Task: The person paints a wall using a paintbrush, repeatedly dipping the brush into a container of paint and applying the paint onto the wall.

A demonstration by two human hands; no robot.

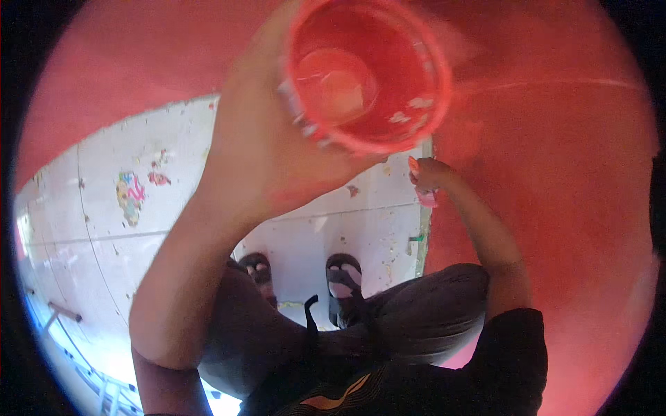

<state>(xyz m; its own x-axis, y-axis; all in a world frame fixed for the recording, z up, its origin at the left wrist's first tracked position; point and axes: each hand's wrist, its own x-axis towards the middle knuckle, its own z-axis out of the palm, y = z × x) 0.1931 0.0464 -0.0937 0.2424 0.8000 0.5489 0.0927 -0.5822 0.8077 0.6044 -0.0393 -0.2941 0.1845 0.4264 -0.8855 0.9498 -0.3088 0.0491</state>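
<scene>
A red plastic tub [398, 67] is tilted close to the camera at the top, its open mouth towards me. Its inner wall looks glossy with whitish marks, and a paler round patch lies at the bottom. My left hand [291, 125] grips the tub's left side and underside; the fingers are partly hidden and blurred. Farther down at the right, my right hand [433, 174] is closed around a small orange and pink tool [427, 199], beside the foot of the red wall [520, 182]. Too little of the tool shows to tell its kind.
White floor tiles [197, 208] carry reddish spots and a multicoloured patch [130, 195]. Another red wall [130, 78] borders the floor ahead. A green scrap [417, 239] lies at the right wall's base. Metal bars [106, 390] stand at lower left. My sandalled feet [343, 281] are below me.
</scene>
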